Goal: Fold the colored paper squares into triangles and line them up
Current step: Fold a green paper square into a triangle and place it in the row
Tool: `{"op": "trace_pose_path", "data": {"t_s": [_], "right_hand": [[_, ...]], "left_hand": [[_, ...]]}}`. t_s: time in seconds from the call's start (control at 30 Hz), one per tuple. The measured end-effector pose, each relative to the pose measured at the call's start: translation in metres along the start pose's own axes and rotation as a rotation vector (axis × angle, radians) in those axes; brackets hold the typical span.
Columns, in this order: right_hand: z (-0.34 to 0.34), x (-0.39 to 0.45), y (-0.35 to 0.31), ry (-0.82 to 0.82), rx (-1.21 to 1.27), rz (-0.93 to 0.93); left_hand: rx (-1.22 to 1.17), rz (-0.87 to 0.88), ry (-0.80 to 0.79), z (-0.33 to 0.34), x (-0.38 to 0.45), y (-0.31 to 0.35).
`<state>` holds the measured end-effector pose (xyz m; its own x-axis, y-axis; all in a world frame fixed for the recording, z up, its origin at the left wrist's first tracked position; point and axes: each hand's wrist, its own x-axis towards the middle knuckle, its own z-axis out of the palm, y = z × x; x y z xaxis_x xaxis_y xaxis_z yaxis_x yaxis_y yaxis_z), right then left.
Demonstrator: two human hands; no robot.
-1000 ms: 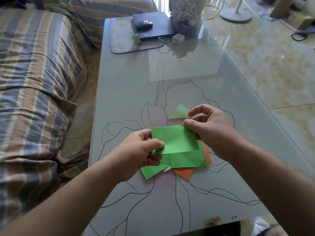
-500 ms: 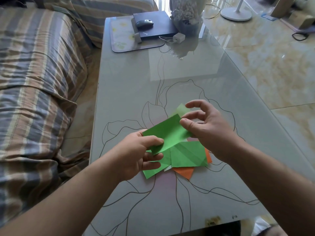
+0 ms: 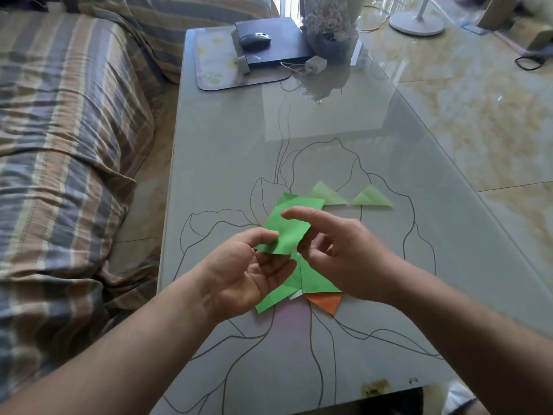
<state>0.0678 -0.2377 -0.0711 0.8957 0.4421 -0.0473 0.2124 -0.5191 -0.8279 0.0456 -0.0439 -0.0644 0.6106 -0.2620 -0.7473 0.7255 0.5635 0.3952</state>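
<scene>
My left hand (image 3: pixel 248 271) pinches the lower left corner of a green paper square (image 3: pixel 291 227) and holds it tilted above the glass table (image 3: pixel 239 145). My right hand (image 3: pixel 344 253) is beside the square's right edge. Its index finger stretches out across the sheet and its other fingers are loosely bent, not gripping. Under my hands lies a pile of green squares (image 3: pixel 314 280) with an orange square (image 3: pixel 326 304) sticking out at the bottom. Two pale green folded triangles (image 3: pixel 324 194) (image 3: pixel 371 199) lie side by side just beyond.
At the table's far end are a placemat (image 3: pixel 212 64), a black box (image 3: pixel 269 49) with a mouse (image 3: pixel 254 40) on it, a white charger (image 3: pixel 314 65) and a vase of dried flowers (image 3: pixel 332 25). A striped sofa (image 3: pixel 59 145) runs along the left. A fan base (image 3: pixel 416 23) stands on the tiled floor.
My right hand has let go of the green square's upper corner and now lies over it with the index finger out. The sheet has swung more upright in my left hand. A second triangle is uncovered.
</scene>
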Motion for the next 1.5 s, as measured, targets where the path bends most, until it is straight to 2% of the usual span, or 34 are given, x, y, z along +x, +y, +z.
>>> {"op": "trace_pose_path", "data": {"t_s": [0.13, 0.23, 0.33, 0.47, 0.6, 0.83, 1.03, 1.13, 1.23, 1.37, 1.5], "right_hand": [[-0.003, 0.003, 0.007, 0.016, 0.083, 0.018], [-0.011, 0.004, 0.003, -0.015, 0.180, 0.036], [-0.018, 0.004, -0.003, -0.076, 0.283, 0.042], [-0.021, 0.002, -0.004, -0.187, 0.430, 0.090], [-0.021, 0.003, -0.004, -0.150, 0.541, 0.144], [-0.024, 0.005, -0.002, -0.125, 0.540, 0.200], [-0.017, 0.006, 0.001, -0.146, 0.576, 0.112], [-0.013, 0.006, 0.004, -0.067, 0.533, 0.068], [-0.016, 0.007, 0.002, 0.055, 0.369, 0.061], [-0.022, 0.006, 0.005, -0.042, 0.320, 0.076], [-0.018, 0.007, 0.009, -0.053, 0.488, 0.145]], "left_hand": [[0.011, -0.028, -0.069, -0.001, -0.001, 0.002], [0.244, -0.082, -0.114, 0.000, -0.009, 0.005], [0.406, 0.034, -0.055, -0.001, -0.008, 0.007], [0.372, 0.192, -0.005, -0.001, -0.004, 0.007], [0.326, 0.232, -0.006, 0.003, -0.006, 0.006], [0.458, 0.249, -0.045, 0.004, -0.011, -0.002], [0.524, 0.182, -0.007, 0.004, -0.008, -0.007], [0.514, 0.206, 0.020, 0.004, -0.007, -0.005], [0.515, 0.280, 0.025, 0.002, -0.008, -0.003], [0.559, 0.339, 0.047, 0.001, -0.008, 0.000], [0.542, 0.350, 0.032, 0.001, -0.010, 0.001]]}}
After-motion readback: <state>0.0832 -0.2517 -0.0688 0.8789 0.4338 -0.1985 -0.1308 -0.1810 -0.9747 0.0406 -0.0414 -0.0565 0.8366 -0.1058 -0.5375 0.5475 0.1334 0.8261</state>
